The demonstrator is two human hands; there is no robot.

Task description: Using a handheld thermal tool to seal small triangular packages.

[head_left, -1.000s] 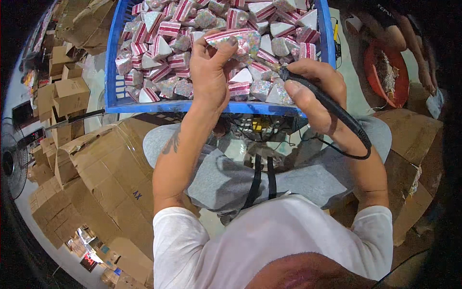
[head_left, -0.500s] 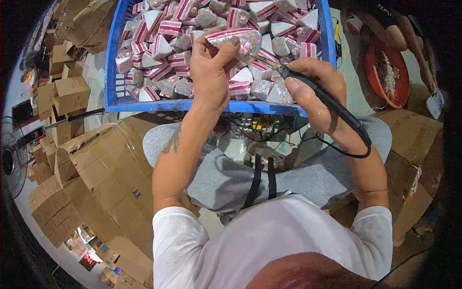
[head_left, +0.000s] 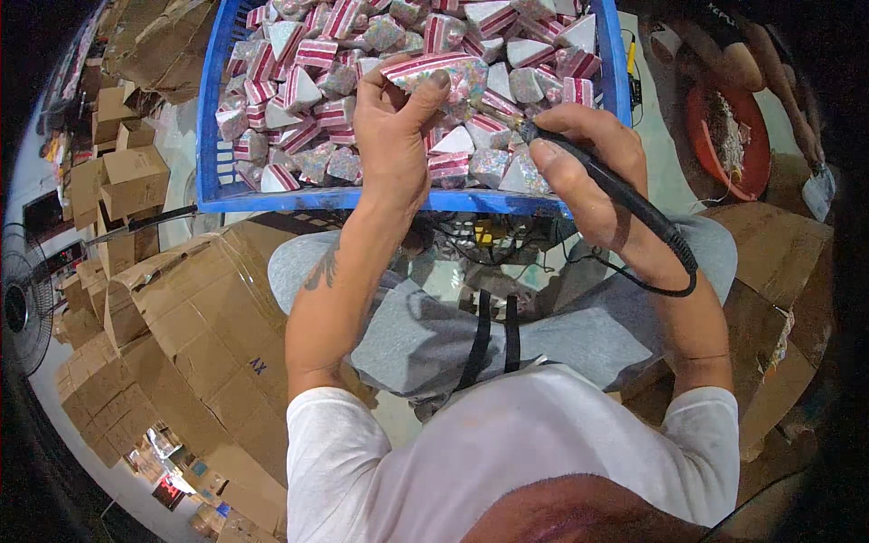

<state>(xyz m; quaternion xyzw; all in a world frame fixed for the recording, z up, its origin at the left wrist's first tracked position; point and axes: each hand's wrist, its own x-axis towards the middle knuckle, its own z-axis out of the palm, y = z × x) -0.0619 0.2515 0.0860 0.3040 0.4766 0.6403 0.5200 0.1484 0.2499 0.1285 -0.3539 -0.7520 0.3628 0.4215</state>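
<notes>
My left hand [head_left: 396,127] grips a wedge-shaped toy cake slice [head_left: 448,74], thumb on its near side and fingers behind. The slice has magenta and white stripes on the side and a glittery, many-coloured face. My right hand [head_left: 593,167] is closed around the black handle of a corded pen-like tool that looks like a soldering iron [head_left: 625,185]. Its metal tip points left and touches or nearly touches the right end of the slice; exact contact cannot be told. Both hands are above a blue plastic crate [head_left: 380,201] heaped with many similar cake slices [head_left: 317,100].
Flattened cardboard [head_left: 213,326] lies at left, with cardboard boxes [head_left: 134,177] beyond it. A fan [head_left: 16,303] stands at the far left. At right are a red basin [head_left: 765,136], another person's arm [head_left: 787,81] and more cardboard [head_left: 769,253]. The tool's cord loops under my right wrist.
My right hand and the tool have shifted very slightly left. The left hand and the slice in it are almost unmoved.
</notes>
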